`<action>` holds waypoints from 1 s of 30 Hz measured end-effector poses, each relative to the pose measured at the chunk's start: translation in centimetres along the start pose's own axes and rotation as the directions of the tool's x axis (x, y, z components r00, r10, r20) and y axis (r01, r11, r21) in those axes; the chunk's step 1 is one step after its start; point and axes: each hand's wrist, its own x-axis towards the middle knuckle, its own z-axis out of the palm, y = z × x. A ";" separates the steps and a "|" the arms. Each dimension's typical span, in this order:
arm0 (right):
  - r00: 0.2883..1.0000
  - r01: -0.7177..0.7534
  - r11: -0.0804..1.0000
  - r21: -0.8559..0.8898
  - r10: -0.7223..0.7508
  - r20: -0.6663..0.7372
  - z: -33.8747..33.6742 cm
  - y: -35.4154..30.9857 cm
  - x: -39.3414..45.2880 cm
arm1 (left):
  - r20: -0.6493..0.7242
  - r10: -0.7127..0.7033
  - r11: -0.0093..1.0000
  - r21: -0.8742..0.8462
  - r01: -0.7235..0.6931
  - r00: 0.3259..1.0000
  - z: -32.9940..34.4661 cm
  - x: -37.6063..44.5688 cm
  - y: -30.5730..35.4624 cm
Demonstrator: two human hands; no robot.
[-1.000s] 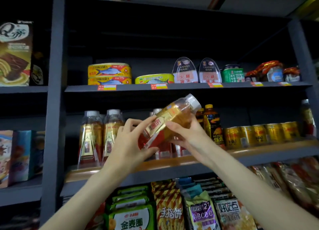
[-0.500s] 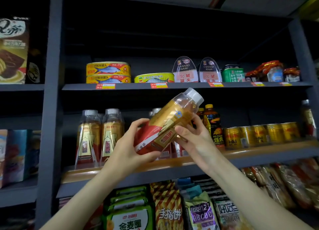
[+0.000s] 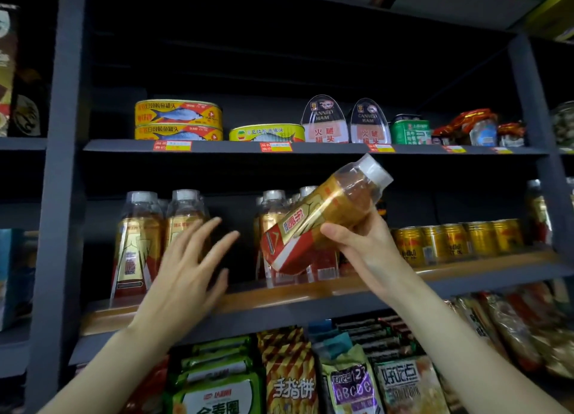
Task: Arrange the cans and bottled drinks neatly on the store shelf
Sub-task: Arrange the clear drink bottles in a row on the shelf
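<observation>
A dark gap (image 3: 236, 227) lies open between the left bottles (image 3: 161, 236) and middle bottles (image 3: 273, 215).

Dim store lighting overall, shelf recesses sinking into near black at the back. Light is falling from above and in front, catching the held bottle (image 3: 326, 218), which is showing a glare streak along its gold label. The left hand (image 3: 189, 267) is smearing with motion blur at the fingers. Wide-angle distortion is bending the shelf uprights (image 3: 59, 165) outward at the edges. Corners are going soft, the snack packs (image 3: 512, 329) at lower right blurring out.
</observation>
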 end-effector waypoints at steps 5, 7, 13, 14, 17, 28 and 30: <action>0.996 0.082 0.930 -0.358 -0.086 0.006 1.8 1.3 0.7 | 0.090 -0.291 0.956 0.067 0.286 0.952 1.9 -1.5 -2.3; 0.993 0.120 0.921 -0.371 -0.117 0.029 3.7 2.0 1.7 | 0.084 -0.331 0.943 0.064 0.326 0.940 2.1 -1.7 -2.5; 0.981 0.185 0.832 -0.523 -0.191 0.043 8.8 4.2 5.2 | 0.105 -0.421 0.906 0.094 0.412 0.901 1.8 -1.8 -2.4; 0.979 0.195 0.803 -0.563 -0.191 0.067 9.4 4.8 5.6 | 0.110 -0.424 0.904 0.097 0.415 0.899 1.8 -1.8 -2.4; 0.983 0.179 0.729 -0.661 -0.104 0.151 11.0 6.7 5.8 | 0.121 -0.415 0.909 0.095 0.405 0.902 1.9 -1.8 -2.5; 0.961 0.249 0.036 -0.968 0.116 0.251 10.4 6.6 9.8 | 0.102 -0.394 0.915 0.140 0.379 0.913 2.2 -1.9 -2.6; 0.935 0.316 -0.044 -0.948 0.180 0.304 10.4 5.4 10.8 | 0.100 -0.389 0.916 0.142 0.374 0.916 2.2 -2.0 -2.6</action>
